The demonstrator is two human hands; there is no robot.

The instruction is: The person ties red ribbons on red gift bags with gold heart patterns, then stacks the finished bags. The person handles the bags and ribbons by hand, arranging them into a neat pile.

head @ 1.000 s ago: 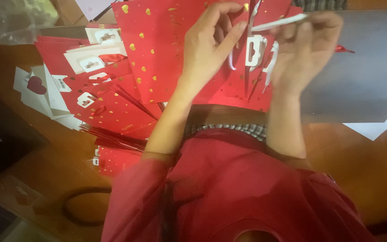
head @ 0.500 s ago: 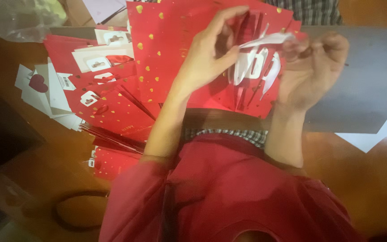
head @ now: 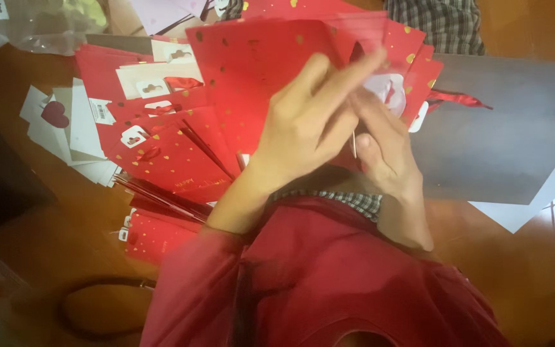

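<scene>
The brown wooden table (head: 46, 257) is smooth and shiny, with bare room at the lower left and along the right edge. On it lies a big flat grey sheet (head: 502, 141) with straight edges, and a white paper (head: 521, 209) peeks out under its lower corner. To the left, a wide pile of red gift bags (head: 162, 154) fans out; they are flat, with small gold hearts and thin folded edges, packed close with little room between them. Some white cards (head: 65, 128) lie just beside the pile. The person holds one red gift bag (head: 258, 64) up in the middle, above the pile, and it looks stiff and papery. The left hand (head: 309, 128) has its grip closed on the bag's front, fingers pressed flat on it. The right hand (head: 383, 151) is tucked just behind the left one, its grip pinched on the bag's edge near a small white tag (head: 390, 87). A thin red ribbon (head: 460, 99) sticks out to the right over the grey sheet.
</scene>
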